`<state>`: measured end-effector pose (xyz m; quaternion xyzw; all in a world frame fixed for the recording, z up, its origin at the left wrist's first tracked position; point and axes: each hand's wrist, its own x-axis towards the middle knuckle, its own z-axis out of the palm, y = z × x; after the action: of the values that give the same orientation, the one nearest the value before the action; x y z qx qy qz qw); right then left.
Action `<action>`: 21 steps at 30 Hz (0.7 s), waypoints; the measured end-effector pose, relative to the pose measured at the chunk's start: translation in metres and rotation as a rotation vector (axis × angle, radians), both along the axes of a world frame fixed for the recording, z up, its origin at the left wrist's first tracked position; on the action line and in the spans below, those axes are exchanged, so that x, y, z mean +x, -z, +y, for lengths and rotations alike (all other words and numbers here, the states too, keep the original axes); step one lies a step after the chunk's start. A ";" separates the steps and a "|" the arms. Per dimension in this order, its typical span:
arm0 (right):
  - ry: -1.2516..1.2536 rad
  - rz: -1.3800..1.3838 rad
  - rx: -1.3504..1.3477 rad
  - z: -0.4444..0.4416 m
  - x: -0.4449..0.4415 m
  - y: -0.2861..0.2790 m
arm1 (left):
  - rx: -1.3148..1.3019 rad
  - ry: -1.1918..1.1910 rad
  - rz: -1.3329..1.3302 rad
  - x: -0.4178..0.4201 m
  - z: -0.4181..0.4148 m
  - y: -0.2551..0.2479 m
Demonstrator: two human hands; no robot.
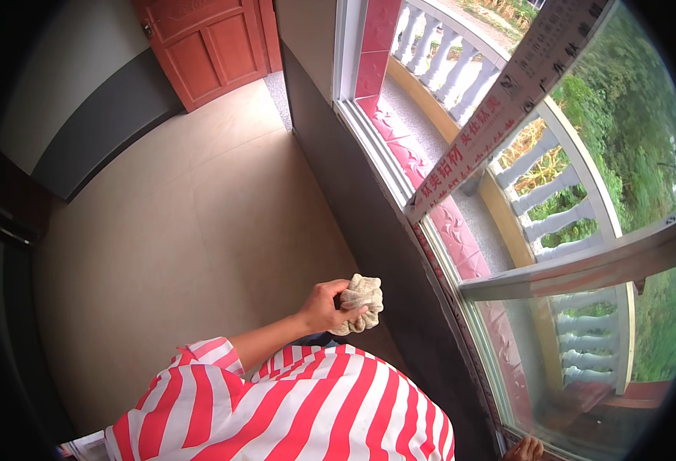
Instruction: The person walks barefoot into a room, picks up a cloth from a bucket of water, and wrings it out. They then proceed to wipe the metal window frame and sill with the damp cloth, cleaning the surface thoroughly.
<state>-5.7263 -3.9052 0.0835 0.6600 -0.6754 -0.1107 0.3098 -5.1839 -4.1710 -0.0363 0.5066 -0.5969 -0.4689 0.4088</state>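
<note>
My left hand [332, 308] is closed around a crumpled beige cloth [362, 302], held in front of my red-and-white striped shirt, over the tiled floor. Only the fingers of my right hand [526, 449] show, at the bottom right, by the lower corner of the sliding window's frame [502, 429]; whether they grip anything cannot be told. Beside them rises a glass pane [585, 346] with faint reflections. A metal window upright [487, 124] with printed protective film slants up to the right.
The window track [378, 155] runs along the top of a dark grey lower wall [338, 167] at my right. Outside are pink tiles [453, 230] and a white balustrade [557, 190]. A red-brown panelled door [211, 46] stands at the far end of the beige floor [142, 248].
</note>
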 end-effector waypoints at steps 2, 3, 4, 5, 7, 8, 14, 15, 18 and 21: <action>0.011 0.017 0.013 0.008 -0.015 -0.001 | -0.001 -0.032 0.033 0.000 0.002 0.007; -0.008 0.018 -0.009 0.009 -0.018 -0.001 | 0.002 -0.045 0.031 0.001 0.003 0.017; 0.001 0.033 -0.013 0.012 -0.022 -0.002 | 0.008 -0.056 0.034 0.001 0.002 0.019; 0.009 0.047 -0.017 0.015 -0.028 -0.002 | 0.020 -0.059 0.044 0.002 0.003 0.019; 0.044 0.070 0.008 0.028 -0.049 0.000 | 0.054 -0.038 0.024 0.003 0.004 0.022; 0.058 0.073 0.020 0.031 -0.055 -0.001 | 0.070 -0.031 0.016 0.005 0.006 0.023; 0.125 0.048 0.076 0.052 -0.088 -0.004 | 0.061 -0.099 0.127 0.001 0.004 0.022; 0.164 0.037 0.095 0.057 -0.095 -0.002 | 0.065 -0.098 0.108 0.001 0.004 0.018; 0.228 0.011 0.098 0.066 -0.104 0.001 | 0.071 -0.074 0.106 -0.002 0.002 0.021; 0.301 0.018 0.135 0.065 -0.126 0.008 | 0.115 -0.081 0.143 0.002 0.009 0.024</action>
<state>-5.8523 -3.8399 0.0753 0.5695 -0.7550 -0.2069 0.2505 -5.1822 -4.1625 -0.0603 0.5181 -0.5172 -0.5205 0.4395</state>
